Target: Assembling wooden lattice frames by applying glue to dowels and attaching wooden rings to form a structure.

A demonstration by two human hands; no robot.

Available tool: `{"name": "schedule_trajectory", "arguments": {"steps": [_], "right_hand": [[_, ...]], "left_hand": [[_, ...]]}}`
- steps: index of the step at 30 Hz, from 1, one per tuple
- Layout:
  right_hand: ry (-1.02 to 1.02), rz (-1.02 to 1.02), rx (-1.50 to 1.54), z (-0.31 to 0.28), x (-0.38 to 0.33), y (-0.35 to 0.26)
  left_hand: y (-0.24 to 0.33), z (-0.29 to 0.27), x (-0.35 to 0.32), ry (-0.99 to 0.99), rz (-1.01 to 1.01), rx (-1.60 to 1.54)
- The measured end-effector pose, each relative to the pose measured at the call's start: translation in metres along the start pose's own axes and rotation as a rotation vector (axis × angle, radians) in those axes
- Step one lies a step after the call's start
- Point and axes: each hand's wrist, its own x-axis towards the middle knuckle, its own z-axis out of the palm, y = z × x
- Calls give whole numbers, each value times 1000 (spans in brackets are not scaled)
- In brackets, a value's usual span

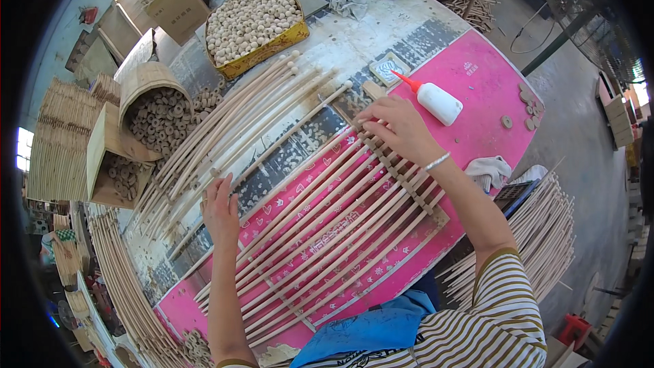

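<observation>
Several thin wooden dowels lie side by side across a pink printed sheet. Their far ends rest along a notched wooden rack. At the rack's far end, my right hand bends its fingers into a pinch; whatever lies between the fingertips is hidden. My left hand is open over the left side of the dowels, fingers apart, beside a second row of rods tipped with small wooden balls. One ball-tipped rod lies apart, between that row and the rack.
A yellow box of wooden balls stands at the back. Wooden rings spill from a tipped wooden bucket at left. A white glue bottle with red nozzle lies on the pink sheet. More rods are stacked at right.
</observation>
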Motion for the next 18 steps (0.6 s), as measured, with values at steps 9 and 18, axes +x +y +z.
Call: {"name": "schedule_trajectory", "arguments": {"steps": [9, 18], "right_hand": [[-16, -17, 216, 18, -29, -80], [-98, 623, 1463, 81, -44, -145]], "left_hand": [[-9, -9, 0, -14, -11, -5], [59, -119, -64, -117, 48, -256]]}}
